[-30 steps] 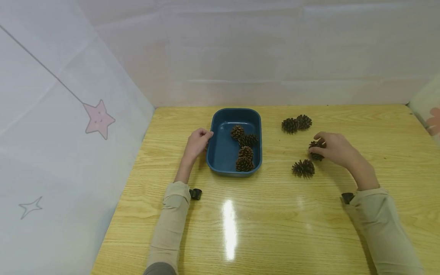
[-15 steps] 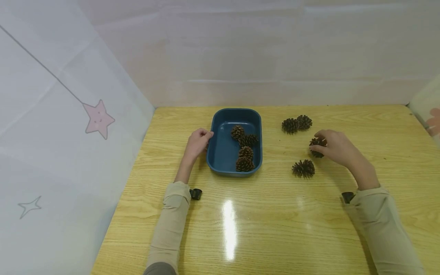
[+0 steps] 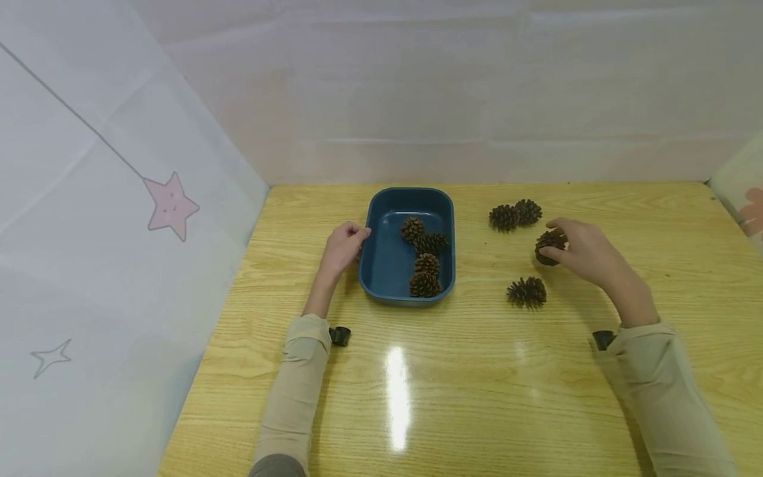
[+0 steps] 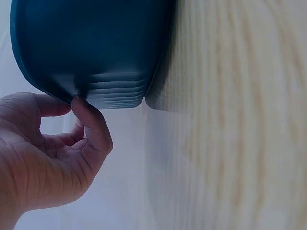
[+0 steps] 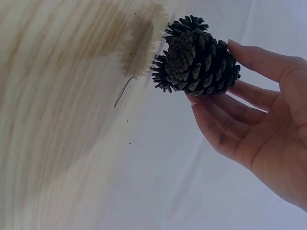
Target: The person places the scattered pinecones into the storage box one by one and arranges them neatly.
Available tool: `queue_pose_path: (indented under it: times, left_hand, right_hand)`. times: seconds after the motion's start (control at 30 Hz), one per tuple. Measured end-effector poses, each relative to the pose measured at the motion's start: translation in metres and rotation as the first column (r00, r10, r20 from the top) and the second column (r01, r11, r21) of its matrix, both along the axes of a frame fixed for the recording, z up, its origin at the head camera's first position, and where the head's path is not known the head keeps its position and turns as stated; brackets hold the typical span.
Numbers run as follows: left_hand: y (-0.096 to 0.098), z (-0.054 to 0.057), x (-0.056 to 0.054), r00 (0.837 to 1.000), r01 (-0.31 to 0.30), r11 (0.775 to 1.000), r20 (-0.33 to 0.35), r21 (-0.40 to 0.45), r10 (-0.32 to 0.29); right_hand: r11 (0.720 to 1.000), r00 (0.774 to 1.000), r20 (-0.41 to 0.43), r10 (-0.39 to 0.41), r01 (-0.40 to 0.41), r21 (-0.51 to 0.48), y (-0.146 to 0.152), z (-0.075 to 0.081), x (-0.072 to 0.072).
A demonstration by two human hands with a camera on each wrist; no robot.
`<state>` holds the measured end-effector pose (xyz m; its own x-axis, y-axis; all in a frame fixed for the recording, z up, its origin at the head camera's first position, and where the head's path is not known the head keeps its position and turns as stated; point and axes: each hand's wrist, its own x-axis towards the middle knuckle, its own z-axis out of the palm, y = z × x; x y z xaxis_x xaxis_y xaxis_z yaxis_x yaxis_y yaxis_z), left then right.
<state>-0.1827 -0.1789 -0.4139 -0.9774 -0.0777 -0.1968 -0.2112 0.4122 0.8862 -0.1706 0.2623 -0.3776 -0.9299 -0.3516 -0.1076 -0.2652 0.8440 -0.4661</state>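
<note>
My left hand point(image 3: 342, 250) pinches the left rim of a dark blue rectangular tub point(image 3: 387, 265) on the table. In the left wrist view its thumb and a finger meet at the tub's edge point(image 4: 21, 62). Several brown pine cones point(image 3: 425, 285) lie along the right half inside the tub. To the right, my right hand point(image 3: 587, 254) holds a pine cone point(image 3: 548, 246) between thumb and fingers. Up close in the right wrist view, that pine cone point(image 5: 199, 67) partly hides others behind it, and the fingers point(image 5: 225, 117) support it from one side.
Two pine cones point(image 3: 516, 214) touch each other at the back of the wooden table point(image 3: 477, 384). Another pine cone point(image 3: 527, 292) lies in front of the right hand. Pale fabric walls point(image 3: 417, 99) stand behind and at the left.
My right hand has risen slightly with the pine cone in its grip, and the cone has turned a little. The left hand and the tub have stayed in place.
</note>
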Motion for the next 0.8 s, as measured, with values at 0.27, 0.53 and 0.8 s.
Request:
queue_pose_path:
  times: [0.27,0.53,0.8]
  left_hand:
    - [0.0,-0.002,-0.001,1.0,-0.007,1.0,-0.001,-0.01,0.007]
    - [0.0,-0.001,-0.001,1.0,-0.007,1.0,0.014,0.003,0.007]
    - [0.001,0.001,0.0,1.0,0.003,1.0,0.011,0.009,-0.003]
  right_hand:
    - [1.0,1.0,-0.004,0.002,-0.002,0.016,-0.002,0.004,-0.001]
    - [1.0,1.0,-0.019,0.004,-0.004,0.003,-0.005,0.007,-0.001]
    - [1.0,0.999,-0.039,0.004,-0.003,0.004,-0.008,0.01,-0.003]
